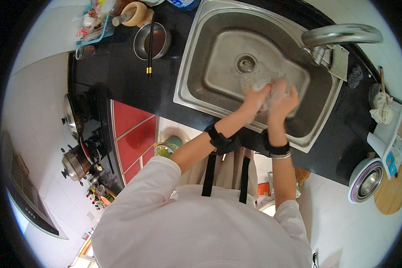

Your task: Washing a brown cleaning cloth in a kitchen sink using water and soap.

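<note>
My left hand (pixel 257 97) and my right hand (pixel 283 99) are close together over the lower right part of a stainless steel sink (pixel 217 57). Both are wet and blurred by motion, with whitish suds around the fingers. Whether either holds something between them cannot be made out. Foamy water (pixel 259 75) lies on the basin floor beside the drain strainer (pixel 246 63). A curved metal faucet (pixel 341 33) reaches over the sink's right rim; no stream from it shows. Black straps circle both wrists.
Left of the sink, black chopsticks (pixel 150 43) lie across a metal bowl (pixel 164 38) of brownish liquid. A cloth (pixel 339 62) hangs by the faucet. Nested bowls (pixel 366 181) and a round wooden board (pixel 393 191) stand right. Pots (pixel 74 164) sit on the stove at left.
</note>
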The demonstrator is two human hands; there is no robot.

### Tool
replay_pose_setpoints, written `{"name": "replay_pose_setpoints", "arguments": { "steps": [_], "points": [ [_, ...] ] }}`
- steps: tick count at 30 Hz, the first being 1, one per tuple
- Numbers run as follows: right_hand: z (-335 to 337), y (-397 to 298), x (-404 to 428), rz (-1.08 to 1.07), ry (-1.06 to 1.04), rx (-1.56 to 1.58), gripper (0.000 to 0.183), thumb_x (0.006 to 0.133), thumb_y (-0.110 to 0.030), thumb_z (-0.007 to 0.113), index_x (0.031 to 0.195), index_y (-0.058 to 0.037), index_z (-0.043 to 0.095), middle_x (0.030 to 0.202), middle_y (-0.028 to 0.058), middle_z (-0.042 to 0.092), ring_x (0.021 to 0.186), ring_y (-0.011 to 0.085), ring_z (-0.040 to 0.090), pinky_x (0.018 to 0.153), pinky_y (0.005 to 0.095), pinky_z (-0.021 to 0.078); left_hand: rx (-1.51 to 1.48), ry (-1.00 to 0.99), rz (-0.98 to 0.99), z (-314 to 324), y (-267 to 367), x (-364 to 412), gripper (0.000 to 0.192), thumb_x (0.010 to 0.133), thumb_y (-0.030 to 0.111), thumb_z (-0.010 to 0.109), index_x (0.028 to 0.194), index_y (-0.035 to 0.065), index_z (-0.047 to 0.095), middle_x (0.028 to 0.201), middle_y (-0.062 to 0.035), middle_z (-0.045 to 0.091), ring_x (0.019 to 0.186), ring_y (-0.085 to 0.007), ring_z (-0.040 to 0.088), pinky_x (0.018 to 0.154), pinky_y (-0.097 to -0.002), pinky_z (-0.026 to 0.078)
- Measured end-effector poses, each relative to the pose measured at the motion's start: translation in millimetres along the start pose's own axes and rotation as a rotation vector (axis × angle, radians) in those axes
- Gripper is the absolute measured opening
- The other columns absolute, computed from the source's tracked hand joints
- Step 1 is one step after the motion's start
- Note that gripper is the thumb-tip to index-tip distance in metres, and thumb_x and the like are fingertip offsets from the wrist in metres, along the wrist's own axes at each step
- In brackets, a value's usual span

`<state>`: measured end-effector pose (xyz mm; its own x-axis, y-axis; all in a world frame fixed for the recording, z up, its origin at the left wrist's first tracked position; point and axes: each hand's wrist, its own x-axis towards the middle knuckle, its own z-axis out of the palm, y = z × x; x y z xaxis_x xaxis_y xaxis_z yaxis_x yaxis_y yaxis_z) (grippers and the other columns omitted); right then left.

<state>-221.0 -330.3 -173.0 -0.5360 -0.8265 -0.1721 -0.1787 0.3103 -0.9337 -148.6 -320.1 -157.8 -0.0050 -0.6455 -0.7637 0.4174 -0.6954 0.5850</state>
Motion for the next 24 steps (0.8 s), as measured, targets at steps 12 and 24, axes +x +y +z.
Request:
{"name": "replay_pose_setpoints", "arguments": {
  "steps": [12, 24],
  "points": [
    [6.3, -35.4, -49.2, -0.167, -0.003, -0.002, 0.024, 0.069, -0.015, 0.061, 0.074, 0.0075, 0.054, 0.06, 0.0073, 0.052, 0.056, 0.0129, 0.045, 0.054, 0.0271, 0.0384, 0.052, -0.078, 0.218, -12.0, 17.0, 14.1, 0.017, 0.077, 0.022, 0.056, 0.082, 0.0053, 0.055, 0.075, 0.0014, 0.053, 0.067, -0.0067, 0.047, 0.058, -0.0209, 0.038],
    [-11.1, 1.6, 4.0, 0.414, -0.071, 0.653, 0.036, 0.073, -0.025, 0.052, 0.096, 0.0023, 0.049, 0.088, 0.0091, 0.052, 0.077, 0.0161, 0.049, 0.068, 0.0278, 0.0399, -0.146, -0.285, -0.067, -13.0, 28.5, -17.5, 0.03, 0.081, 0.023, 0.05, 0.103, 0.0033, 0.05, 0.098, -0.0049, 0.052, 0.089, -0.0129, 0.05, 0.076, -0.0251, 0.041]
  ]
}}
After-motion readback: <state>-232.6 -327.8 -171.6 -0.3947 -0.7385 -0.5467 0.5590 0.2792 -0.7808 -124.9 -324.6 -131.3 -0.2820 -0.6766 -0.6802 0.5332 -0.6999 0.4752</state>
